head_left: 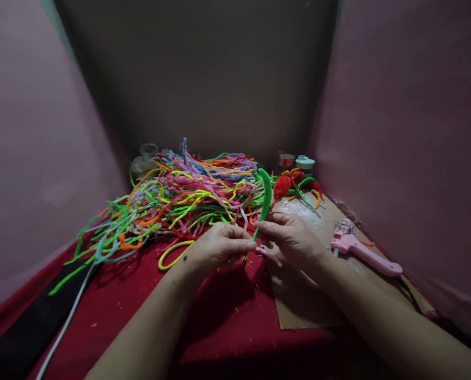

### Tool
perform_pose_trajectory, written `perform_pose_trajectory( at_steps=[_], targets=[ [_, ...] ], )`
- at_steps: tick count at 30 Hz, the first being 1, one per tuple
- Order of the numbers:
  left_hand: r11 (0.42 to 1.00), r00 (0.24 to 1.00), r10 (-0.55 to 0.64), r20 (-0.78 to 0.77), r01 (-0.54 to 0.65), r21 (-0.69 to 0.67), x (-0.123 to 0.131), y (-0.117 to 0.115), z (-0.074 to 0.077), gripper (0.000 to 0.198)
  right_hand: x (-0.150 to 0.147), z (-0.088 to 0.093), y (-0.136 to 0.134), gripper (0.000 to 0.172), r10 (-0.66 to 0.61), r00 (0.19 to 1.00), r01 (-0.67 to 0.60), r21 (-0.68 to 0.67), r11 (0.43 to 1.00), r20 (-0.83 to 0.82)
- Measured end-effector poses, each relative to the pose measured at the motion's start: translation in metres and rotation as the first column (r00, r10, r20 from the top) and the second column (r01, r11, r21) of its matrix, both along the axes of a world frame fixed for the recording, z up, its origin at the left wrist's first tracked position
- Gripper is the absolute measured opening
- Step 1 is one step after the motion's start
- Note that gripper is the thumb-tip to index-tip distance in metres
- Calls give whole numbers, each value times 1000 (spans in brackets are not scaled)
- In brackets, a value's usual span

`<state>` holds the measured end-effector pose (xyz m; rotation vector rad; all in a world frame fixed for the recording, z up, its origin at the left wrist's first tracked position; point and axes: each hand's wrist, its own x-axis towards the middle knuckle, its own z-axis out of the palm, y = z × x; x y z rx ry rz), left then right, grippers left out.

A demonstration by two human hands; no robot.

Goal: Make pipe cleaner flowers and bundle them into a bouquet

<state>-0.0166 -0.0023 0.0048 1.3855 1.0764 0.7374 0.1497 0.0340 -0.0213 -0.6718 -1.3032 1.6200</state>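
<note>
My left hand (pixel 219 245) and my right hand (pixel 291 237) meet at the middle of the table, both pinched on the lower stem of a green pipe cleaner leaf (pixel 265 195). The leaf stands upright above my fingers, folded into a narrow loop. Its stem runs down between my thumbs. A big heap of coloured pipe cleaners (pixel 180 198) lies just behind my left hand. A yellow pipe cleaner loop (pixel 172 253) rests on the red cloth beside my left wrist.
A pink glue gun (pixel 364 253) lies on a brown cardboard sheet (pixel 302 303) to the right. Red and orange pipe cleaner flowers (pixel 294 184) sit behind it, with small jars (pixel 304 163) at the back. Pink walls close in on both sides.
</note>
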Motion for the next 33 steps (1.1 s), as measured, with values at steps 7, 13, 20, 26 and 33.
perform_pose_trajectory(
  at_steps=[7, 13, 20, 26, 33],
  targets=[
    [832, 939, 284, -195, -140, 536, 15, -2, -9, 18, -5, 4, -7, 17, -162, 985, 168, 108, 980, -64],
    [658, 851, 485, -200, -205, 725, 23, -4, -19, 21, -10, 8, -10, 20, -185, 980, 191, 97, 977, -73],
    [883, 934, 348, 86, -357, 304, 13, -3, 4, 27, -5, -2, -8, 14, -145, 979, 105, 259, 960, 141],
    [856, 928, 297, 225, -364, 369, 23, -12, 8, 29, -9, -17, -11, 11, -66, 988, 5, 402, 916, 139],
    [891, 845, 390, 366, -446, 79, 25, -12, 2, 28, -1, -13, -15, 14, -263, 928, -11, 722, 692, 265]
  ],
)
